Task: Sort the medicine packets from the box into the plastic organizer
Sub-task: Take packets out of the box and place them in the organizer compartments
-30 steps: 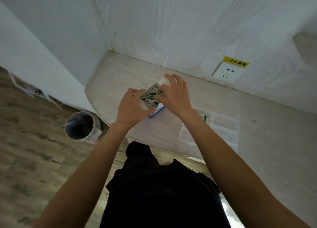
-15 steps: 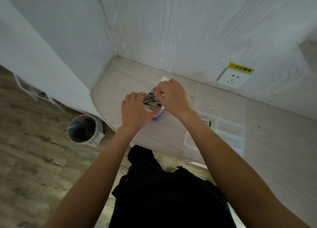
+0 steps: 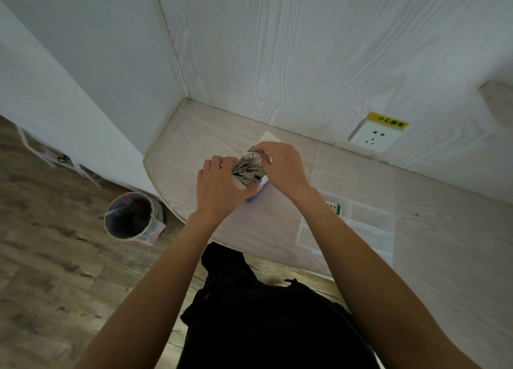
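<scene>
My left hand [image 3: 215, 185] holds a fanned stack of medicine packets [image 3: 247, 170], white with dark print, above the white-and-blue medicine box [image 3: 259, 189] on the desk. The fingertips of my right hand [image 3: 280, 166] pinch the top edge of the packets. A clear plastic organizer [image 3: 369, 224] with several compartments lies flat on the desk to the right, its open lid [image 3: 352, 171] spread behind it. One small green-and-white packet [image 3: 336, 208] lies at the organizer's left edge, by my right forearm.
The pale wooden desk [image 3: 194, 146] ends in a rounded left edge and fits into a corner of white walls. A wall socket [image 3: 373, 138] with a yellow label sits at the back right. On the floor to the left stands a lined bin [image 3: 130, 216].
My right hand's fingers have curled from spread over the packets to pinching their top edge. The stack stays fanned in my left hand. The camera has shifted slightly.
</scene>
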Motion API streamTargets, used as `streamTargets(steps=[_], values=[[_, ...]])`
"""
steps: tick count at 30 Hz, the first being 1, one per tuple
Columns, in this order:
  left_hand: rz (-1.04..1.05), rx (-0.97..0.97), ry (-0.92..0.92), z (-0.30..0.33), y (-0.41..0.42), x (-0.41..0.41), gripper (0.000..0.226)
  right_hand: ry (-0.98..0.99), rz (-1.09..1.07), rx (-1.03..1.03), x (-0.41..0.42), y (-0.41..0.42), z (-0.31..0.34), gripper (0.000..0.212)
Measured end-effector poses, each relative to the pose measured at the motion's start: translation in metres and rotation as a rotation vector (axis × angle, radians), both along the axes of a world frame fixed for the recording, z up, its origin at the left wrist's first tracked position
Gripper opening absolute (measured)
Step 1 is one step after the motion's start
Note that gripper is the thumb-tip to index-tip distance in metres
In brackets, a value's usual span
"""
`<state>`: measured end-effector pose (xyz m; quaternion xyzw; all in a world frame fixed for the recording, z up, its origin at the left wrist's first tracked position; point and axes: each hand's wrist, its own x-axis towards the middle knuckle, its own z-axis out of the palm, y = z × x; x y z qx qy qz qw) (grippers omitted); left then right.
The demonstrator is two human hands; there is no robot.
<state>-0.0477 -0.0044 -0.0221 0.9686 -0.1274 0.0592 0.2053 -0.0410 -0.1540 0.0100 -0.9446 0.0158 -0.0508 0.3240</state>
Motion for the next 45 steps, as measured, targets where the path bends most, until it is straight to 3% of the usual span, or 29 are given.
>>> streamTargets(steps=[3, 7, 10, 14, 20, 22, 24, 27, 31, 34, 37, 45], values=[[-0.006, -0.004, 0.033, -0.001, -0.001, 0.002, 0.073, 0.015, 0.016, -0.036, -0.005, -0.001, 0.003, 0.032], [0.000, 0.002, 0.055, 0.002, -0.002, 0.000, 0.075, 0.034, -0.067, -0.253, -0.012, -0.002, 0.005, 0.031], [0.002, 0.013, 0.063, 0.004, -0.002, 0.002, 0.075, 0.081, -0.078, -0.256, -0.011, -0.003, 0.004, 0.023], [0.003, 0.038, 0.072, 0.006, -0.002, 0.003, 0.075, -0.071, -0.131, 0.031, -0.016, -0.010, 0.008, 0.011], [-0.013, 0.094, 0.173, 0.016, 0.001, 0.008, 0.088, -0.145, -0.212, 0.274, -0.023, -0.032, 0.024, 0.008], [-0.015, -0.098, 0.120, 0.032, 0.001, 0.009, 0.081, -0.117, -0.251, 0.472, -0.027, -0.041, 0.031, 0.006], [-0.064, -0.383, 0.068, 0.054, -0.005, 0.012, 0.060, -0.064, -0.225, 0.603, -0.034, -0.052, 0.040, 0.006], [-0.255, -0.600, 0.265, 0.093, -0.023, 0.017, 0.043, 0.005, -0.105, 0.656, -0.049, -0.065, 0.052, 0.012], [-0.590, -0.366, 0.769, 0.103, -0.054, 0.015, 0.026, 0.009, -0.084, 0.713, -0.074, -0.080, 0.058, 0.012], [-0.625, -0.615, 1.046, 0.088, -0.079, 0.002, 0.017, -0.025, -0.188, 0.721, -0.091, -0.093, 0.055, 0.015], [-0.530, -0.754, 1.113, 0.075, -0.101, -0.011, 0.018, -0.015, -0.398, 0.808, -0.108, -0.103, 0.045, 0.026], [-0.418, -0.780, 1.217, 0.038, -0.127, -0.045, 0.011, 0.093, -0.622, 0.909, -0.155, -0.115, 0.014, 0.012]])
